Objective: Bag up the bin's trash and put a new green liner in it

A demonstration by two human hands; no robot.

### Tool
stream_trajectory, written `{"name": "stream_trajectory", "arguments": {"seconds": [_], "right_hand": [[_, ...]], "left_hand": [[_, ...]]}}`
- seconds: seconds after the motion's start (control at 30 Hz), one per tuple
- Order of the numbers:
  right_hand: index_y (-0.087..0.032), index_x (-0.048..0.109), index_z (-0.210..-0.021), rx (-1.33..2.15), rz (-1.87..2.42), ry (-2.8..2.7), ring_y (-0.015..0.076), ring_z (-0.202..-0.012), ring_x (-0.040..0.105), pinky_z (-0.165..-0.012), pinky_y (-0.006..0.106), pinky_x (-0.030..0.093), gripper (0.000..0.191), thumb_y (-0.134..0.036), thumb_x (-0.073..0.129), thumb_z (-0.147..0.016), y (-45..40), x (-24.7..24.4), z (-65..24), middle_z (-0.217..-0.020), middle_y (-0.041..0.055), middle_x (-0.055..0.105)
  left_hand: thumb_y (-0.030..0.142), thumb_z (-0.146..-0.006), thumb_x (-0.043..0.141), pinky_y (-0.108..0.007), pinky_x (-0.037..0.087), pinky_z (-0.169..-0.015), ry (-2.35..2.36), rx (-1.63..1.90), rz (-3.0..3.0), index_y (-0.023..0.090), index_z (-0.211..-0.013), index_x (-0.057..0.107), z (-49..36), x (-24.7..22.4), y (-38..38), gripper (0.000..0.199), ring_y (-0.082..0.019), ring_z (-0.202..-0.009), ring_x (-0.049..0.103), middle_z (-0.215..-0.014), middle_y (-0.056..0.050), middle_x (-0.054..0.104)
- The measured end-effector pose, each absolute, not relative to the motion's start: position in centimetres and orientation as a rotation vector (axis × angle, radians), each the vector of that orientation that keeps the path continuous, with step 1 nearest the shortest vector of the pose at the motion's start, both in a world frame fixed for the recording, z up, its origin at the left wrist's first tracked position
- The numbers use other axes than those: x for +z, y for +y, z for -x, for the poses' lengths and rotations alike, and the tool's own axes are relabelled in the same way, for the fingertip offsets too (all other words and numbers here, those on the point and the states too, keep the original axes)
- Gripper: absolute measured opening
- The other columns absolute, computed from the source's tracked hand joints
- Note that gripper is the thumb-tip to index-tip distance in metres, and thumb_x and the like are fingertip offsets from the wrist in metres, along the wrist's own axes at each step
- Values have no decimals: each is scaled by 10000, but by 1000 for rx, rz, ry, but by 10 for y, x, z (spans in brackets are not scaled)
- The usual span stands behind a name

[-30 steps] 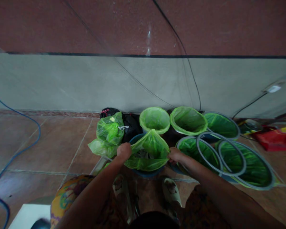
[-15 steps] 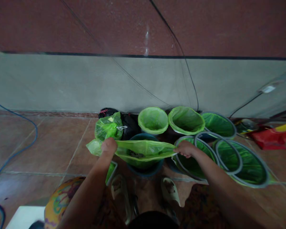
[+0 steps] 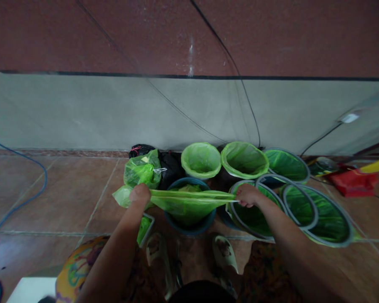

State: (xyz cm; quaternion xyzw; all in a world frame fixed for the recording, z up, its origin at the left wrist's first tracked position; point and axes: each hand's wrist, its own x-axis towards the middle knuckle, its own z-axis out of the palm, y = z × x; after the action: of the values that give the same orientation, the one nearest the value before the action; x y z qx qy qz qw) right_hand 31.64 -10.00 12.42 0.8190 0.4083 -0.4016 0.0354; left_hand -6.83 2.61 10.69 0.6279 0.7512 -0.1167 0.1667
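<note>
Left: blue cable [image 3: 44,176] curves over bare floor tiles [image 3: 69,189]; open tile lies between it and the tied green bag [image 3: 142,169]. Left hand [image 3: 140,195] grips one end of the green bin liner [image 3: 189,204], close to the tied bag. Centre: liner mouth is pulled taut and flat above the blue bin [image 3: 189,230], its body hanging inside the rim. Right hand [image 3: 248,195] pinches the other end, over or just beside the nearest grey-rimmed bin [image 3: 261,236]; exact clearance unclear. Right: two loose grey rings [image 3: 315,215] overlap the bins' rims; red dustpan [image 3: 353,182] beyond.
</note>
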Motion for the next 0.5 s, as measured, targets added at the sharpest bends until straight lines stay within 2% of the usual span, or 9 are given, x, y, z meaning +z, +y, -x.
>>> {"name": "stream_trajectory", "arguments": {"seconds": [0.07, 0.13, 0.23, 0.27, 0.33, 0.4, 0.5], "right_hand": [[-163, 601, -565, -1266, -2535, 1334, 143, -474, 594, -486, 242, 471, 138, -107, 652, -681, -101, 124, -317, -505, 18, 613], [-168, 657, -677, -1263, -2562, 1464, 145, -492, 606, -504, 231, 459, 42, -128, 646, -686, -101, 125, -317, -513, 2, 622], [-169, 689, -777, -1206, -2537, 1662, 143, -542, 626, -543, 215, 439, 98, -142, 636, -699, -99, 130, -311, -540, -7, 646], [-168, 691, -782, -1188, -2514, 1710, 140, -556, 627, -550, 212, 431, 104, -139, 635, -698, -97, 132, -308, -547, -7, 651], [-164, 693, -787, -1197, -2472, 1758, 137, -563, 619, -554, 210, 417, 110, -136, 638, -696, -95, 133, -303, -555, -5, 657], [-162, 694, -807, -1266, -2455, 1778, 135, -559, 612, -555, 212, 415, 121, -147, 648, -696, -94, 132, -300, -573, -3, 665], [-165, 689, -821, -1419, -2428, 1828, 134, -552, 602, -558, 216, 420, 136, -171, 655, -690, -95, 126, -300, -585, -5, 663]], "left_hand": [[94, -849, 443, -408, 554, -890, 2115, -410, -1773, 38, -1143, 686, 64, 115, 24, 386, -341, -1125, 661, -1185, -260, 680], [102, -835, 476, -446, 510, -977, 2068, -393, -1858, 90, -1293, 606, 54, 122, 20, 477, -341, -1248, 579, -1343, -229, 600], [139, -819, 514, -543, 400, -1091, 1877, -140, -2163, 179, -1471, 432, 25, 127, 8, 658, -356, -1412, 394, -1573, -175, 364], [153, -820, 518, -525, 381, -1113, 1746, -41, -2262, 202, -1476, 425, 13, 126, 3, 665, -334, -1416, 389, -1588, -148, 345], [199, -825, 546, -484, 340, -1151, 1470, 60, -2376, 237, -1481, 412, -11, 120, -8, 671, -286, -1417, 381, -1582, -105, 367], [279, -852, 564, -513, 298, -1167, 1263, 66, -2433, 254, -1501, 372, -32, 110, -17, 677, -280, -1423, 358, -1580, -93, 375], [294, -872, 572, -541, 287, -1162, 1129, 20, -2454, 257, -1521, 325, -52, 93, -23, 695, -276, -1417, 357, -1546, -104, 420]]}}
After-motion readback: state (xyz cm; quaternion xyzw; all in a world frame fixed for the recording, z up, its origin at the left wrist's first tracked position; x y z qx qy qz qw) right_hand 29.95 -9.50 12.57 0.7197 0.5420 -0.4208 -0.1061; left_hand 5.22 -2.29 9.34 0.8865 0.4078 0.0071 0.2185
